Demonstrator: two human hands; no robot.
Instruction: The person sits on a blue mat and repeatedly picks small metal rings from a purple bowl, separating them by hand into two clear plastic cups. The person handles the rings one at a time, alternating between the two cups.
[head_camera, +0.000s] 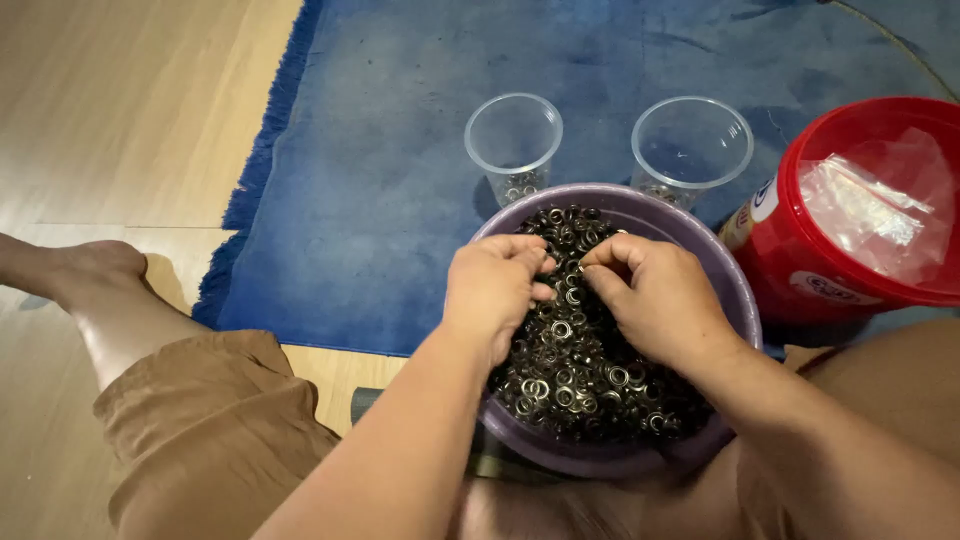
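A purple bowl (735, 290) sits in my lap, heaped with small metal rings (575, 375), dark and silver. My left hand (492, 290) rests on the pile with its fingers curled, pinching at rings near the middle. My right hand (660, 298) lies opposite it, fingertips bent down onto the same spot, thumb and forefinger closed together. The fingertips of both hands nearly touch. What each pinch holds is too small to make out. Two clear plastic cups stand beyond the bowl: the left cup (513, 140) has a few rings at its bottom, and so does the right cup (692, 145).
A red plastic bucket (800, 260) with clear plastic bags inside stands at the right, touching the bowl's side. A blue fringed rug (380, 170) lies under the cups. Wooden floor (130, 110) spreads to the left. My bare leg (100, 300) stretches out at the left.
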